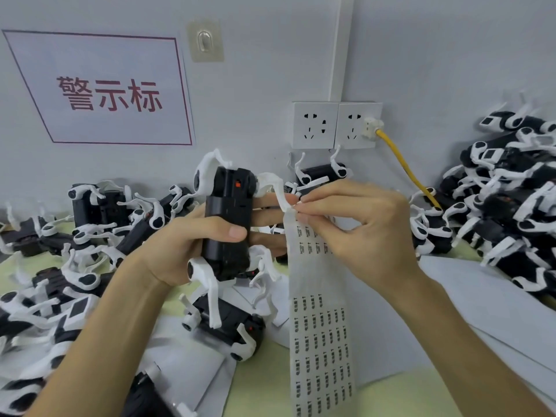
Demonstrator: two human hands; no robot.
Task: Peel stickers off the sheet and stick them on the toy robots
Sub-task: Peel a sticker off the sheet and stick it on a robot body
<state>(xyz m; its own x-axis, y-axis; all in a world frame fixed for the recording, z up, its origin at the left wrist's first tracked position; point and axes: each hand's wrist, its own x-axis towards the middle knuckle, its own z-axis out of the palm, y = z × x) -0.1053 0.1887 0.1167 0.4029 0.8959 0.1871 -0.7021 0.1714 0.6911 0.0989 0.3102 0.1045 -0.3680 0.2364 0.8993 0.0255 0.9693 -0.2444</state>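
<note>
My left hand [192, 242] grips a black toy robot [229, 218] with white legs, held upright with its underside toward me. The fingertips of that hand also reach the top of a long white sticker sheet [319, 341], which hangs down in front of me with rows of small black-printed stickers. My right hand [358, 227] pinches at the sheet's top edge, right beside the robot's white leg. Whether a sticker is lifted between those fingers I cannot make out.
Piles of black-and-white toy robots lie at the left [75, 236] and at the right [511, 200]; one more [228, 326] lies under my hands. White paper sheets [469, 311] cover the green table. Wall sockets [337, 124] and a yellow cable [406, 170] are behind.
</note>
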